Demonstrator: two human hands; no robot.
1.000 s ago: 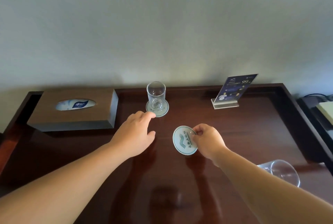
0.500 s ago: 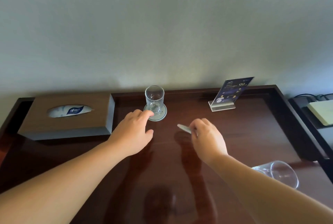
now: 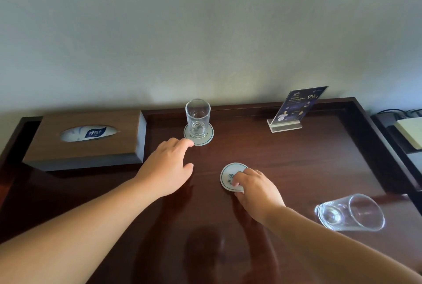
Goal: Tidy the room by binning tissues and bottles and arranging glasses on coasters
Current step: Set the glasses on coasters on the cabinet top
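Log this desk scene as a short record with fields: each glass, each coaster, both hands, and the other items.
upright glass: stands on the far coaster, near the back edge
tipped glass: lies on its side at the right, on no coaster
near coaster: flat on the desk, no glass on it
left hand: empty, fingertip at the far coaster's rim
right hand: fingers resting on the near coaster
tissue box: at the left, wooden cover
sign stand: back right, leaning
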